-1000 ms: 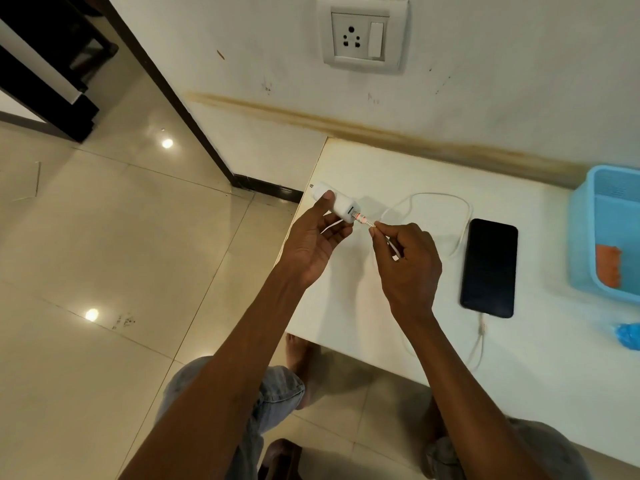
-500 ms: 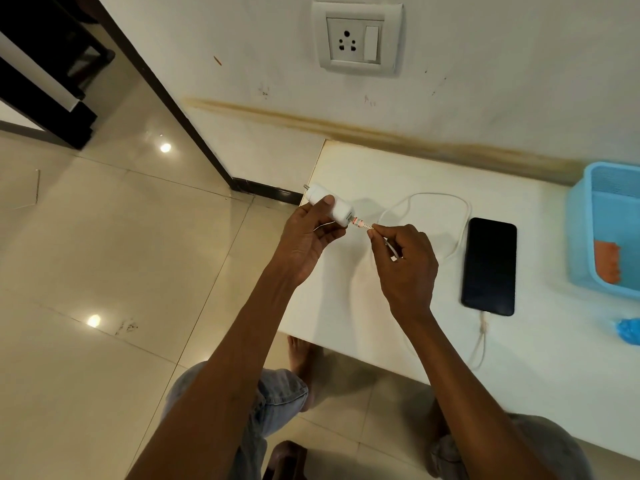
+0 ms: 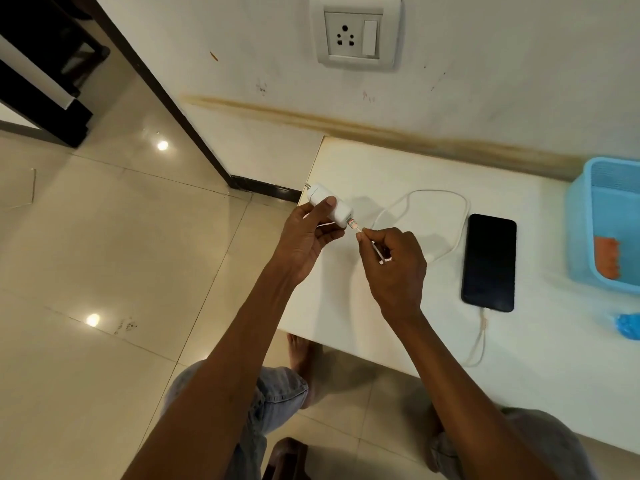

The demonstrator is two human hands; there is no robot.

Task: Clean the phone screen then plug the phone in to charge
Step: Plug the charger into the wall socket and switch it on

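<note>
Not much has changed since a second ago: the left hand (image 3: 304, 237) still grips the white plastic charger brick (image 3: 329, 206) over the white counter (image 3: 398, 168) edge, and the right hand (image 3: 394, 261) still pinches the white cable's metal plug (image 3: 356, 227), now right at the brick's port. The black slab phone (image 3: 489, 262) lies face up on the counter to the right, cable (image 3: 460, 216) in its near end, below the white wall socket (image 3: 355, 31).

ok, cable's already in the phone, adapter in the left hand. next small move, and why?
Probably push the USB plug the rest of the way into the adapter. The right hand pinches the plug at the adapter's port with its metal and orange tip still showing, while the left hand grips the adapter. The wall socket is empty, so that likely comes after.
</note>
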